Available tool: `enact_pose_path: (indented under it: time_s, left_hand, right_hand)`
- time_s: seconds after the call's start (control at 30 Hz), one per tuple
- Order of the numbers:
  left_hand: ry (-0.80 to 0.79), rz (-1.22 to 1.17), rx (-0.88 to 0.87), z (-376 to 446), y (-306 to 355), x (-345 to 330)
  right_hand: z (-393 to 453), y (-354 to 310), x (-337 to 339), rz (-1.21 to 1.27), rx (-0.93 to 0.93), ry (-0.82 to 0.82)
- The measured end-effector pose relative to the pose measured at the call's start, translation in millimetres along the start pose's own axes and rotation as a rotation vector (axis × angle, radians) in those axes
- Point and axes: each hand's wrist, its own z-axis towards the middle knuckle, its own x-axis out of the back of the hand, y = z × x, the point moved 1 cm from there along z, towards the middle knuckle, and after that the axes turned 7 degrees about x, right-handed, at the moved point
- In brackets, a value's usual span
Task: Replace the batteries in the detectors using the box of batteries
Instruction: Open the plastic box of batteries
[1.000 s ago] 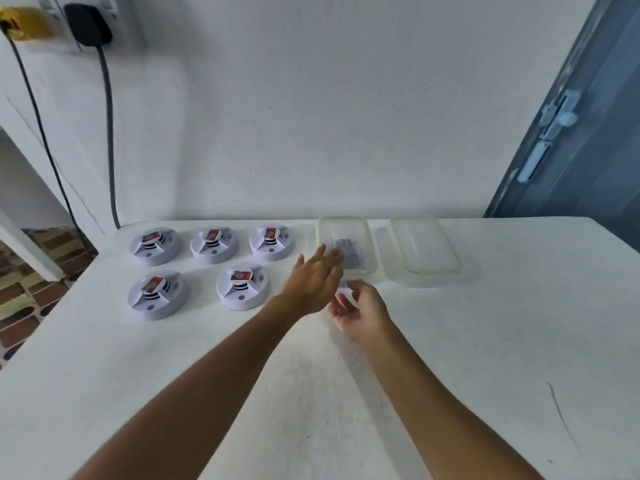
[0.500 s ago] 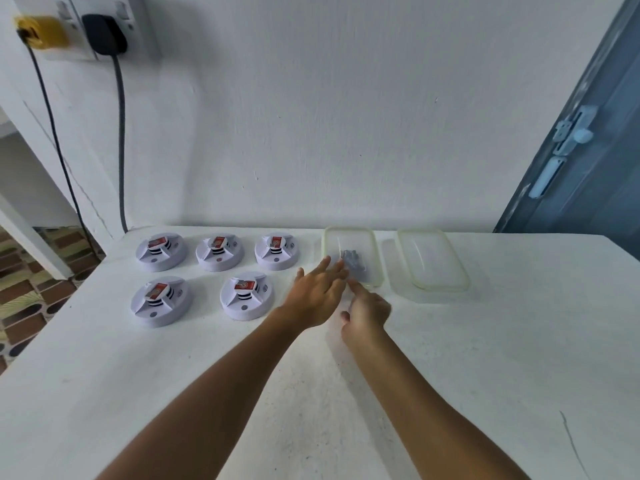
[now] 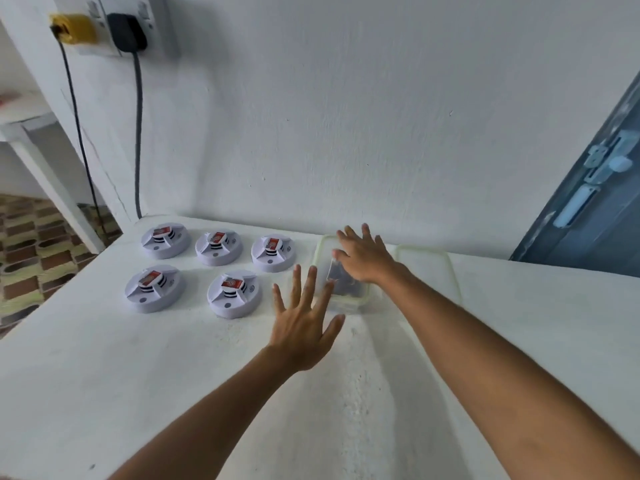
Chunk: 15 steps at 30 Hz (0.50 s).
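Five white round detectors sit in two rows at the table's back left, each with a red battery in its top, among them one (image 3: 273,252) at the back right and one (image 3: 233,293) at the front right. To their right stands the clear battery box (image 3: 347,307), with dark batteries (image 3: 346,287) inside. My right hand (image 3: 365,259) reaches over the box with its fingers stretched out and its thumb just above the batteries. My left hand (image 3: 304,323) hovers with spread fingers just in front of the box, holding nothing.
The box's clear lid (image 3: 429,268) lies right of the box. A wall stands close behind the table (image 3: 173,358). Wall sockets carry a yellow plug (image 3: 71,27) and a black adapter (image 3: 126,31) with hanging cables. A blue door (image 3: 595,216) is at the right. The table's left edge drops to a tiled floor.
My right hand has moved forward from in front of the box to over it. My left hand has drawn back from the box and spread its fingers.
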Motion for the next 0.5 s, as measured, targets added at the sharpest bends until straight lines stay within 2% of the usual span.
enact_pose_path:
  time_s: [0.17, 0.4, 0.5]
  left_hand:
    - [0.037, 0.089, 0.007, 2, -4, 8]
    - [-0.074, 0.185, 0.062, 38, -45, 32]
    - [-0.153, 0.186, 0.032, 58, -59, 42]
  right_hand:
    - [1, 6, -8, -0.132, 0.079, -0.089]
    - [-14, -4, -9, -0.13, -0.08, -0.027]
    - [-30, -16, -13, -0.104, -0.182, -0.003]
